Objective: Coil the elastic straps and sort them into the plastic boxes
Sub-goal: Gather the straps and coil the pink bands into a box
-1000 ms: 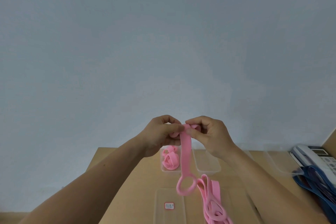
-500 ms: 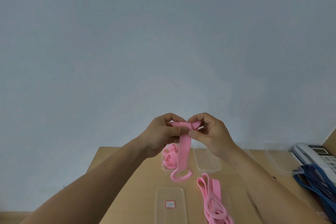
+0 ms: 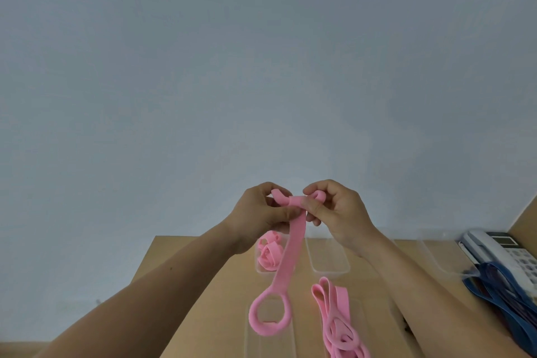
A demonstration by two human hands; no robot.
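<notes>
Pale blue-grey wall fills most of the view above a tan counter. The fingers of the left hand are curled and pinch the top of a pink strap, and a small rolled end pokes up between thumb and forefinger. The right hand faces it. Its fingers are curled round a folded end of the same strap, so both hands are clamped on it, close together and raised above the counter.

From the grip the strap hangs down and slightly left. It ends in an open round loop in front of a near clear container; whether that is a box or a lid cannot be told.

Behind the hanging strap, a left clear box holds coiled pink straps. A middle clear box stands just beside it to the right. Nearer the person, loose pink straps lie in a tangle right of the loop. A right clear box sits farther right, near a white telephone. Blue straps are heaped in front of the phone at the frame's right edge.
</notes>
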